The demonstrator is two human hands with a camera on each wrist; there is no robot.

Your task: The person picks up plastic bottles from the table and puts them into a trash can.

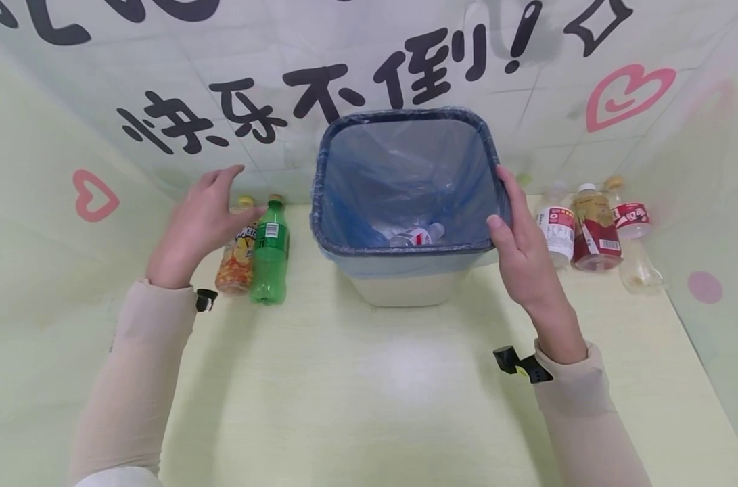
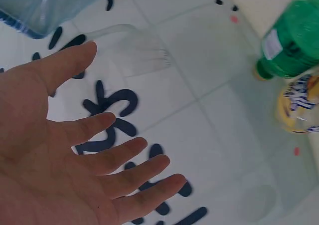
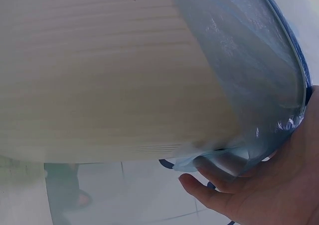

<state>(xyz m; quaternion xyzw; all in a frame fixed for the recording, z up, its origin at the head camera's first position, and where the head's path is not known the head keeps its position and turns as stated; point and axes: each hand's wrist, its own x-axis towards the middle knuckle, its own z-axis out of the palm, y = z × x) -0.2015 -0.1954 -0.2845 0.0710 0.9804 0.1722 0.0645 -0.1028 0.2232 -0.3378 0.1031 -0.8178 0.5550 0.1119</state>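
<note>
A bin (image 1: 405,291) stands on the bench (image 1: 405,392), a bluish plastic liner (image 1: 399,162) folded over its rim and a bottle with a red and white label (image 1: 419,235) lying inside. The right hand (image 1: 523,250) grips the right side of that rim, thumb over the edge and the other fingers (image 3: 212,192) against the outside. The left hand (image 1: 204,220) is wide open and holds nothing, its fingers spread, near a green bottle (image 1: 271,260) and a yellow-capped bottle (image 1: 239,260) side by side left of the bin; the left wrist view shows it apart from both. Right of the bin are a white-labelled bottle (image 1: 559,233), a brown and red bottle (image 1: 596,233) and a red-labelled clear bottle (image 1: 633,220). Behind, a pale wall (image 1: 308,166) carries large black characters (image 1: 426,67) and a pink heart (image 1: 627,98)
</note>
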